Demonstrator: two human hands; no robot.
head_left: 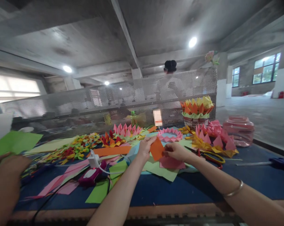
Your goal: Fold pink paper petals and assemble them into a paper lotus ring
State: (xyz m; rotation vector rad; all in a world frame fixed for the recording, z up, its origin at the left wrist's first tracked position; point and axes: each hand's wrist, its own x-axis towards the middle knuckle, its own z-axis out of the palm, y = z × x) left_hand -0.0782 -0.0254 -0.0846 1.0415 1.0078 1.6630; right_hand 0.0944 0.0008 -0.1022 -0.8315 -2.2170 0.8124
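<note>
Over the middle of the table, a small orange sheet of paper (157, 150) is held up between my two hands. My left hand (146, 147) pinches its left edge. At its lower right edge are the curled fingers of my right hand (175, 152), closed on the paper; a silver bangle circles that forearm. Beneath lie a pink sheet (172, 163) and light green sheets (164, 171). Just behind stands a ring of folded pink paper (170, 135).
A co-worker's hand (10, 166) holds green paper (15, 142) at the left. A power strip (92, 174) with cables lies left of my arms. Scissors (212, 158), a pink plastic jar (239, 130) and a glue gun (279, 163) are rightward. A perforated metal screen (85, 106) borders the back.
</note>
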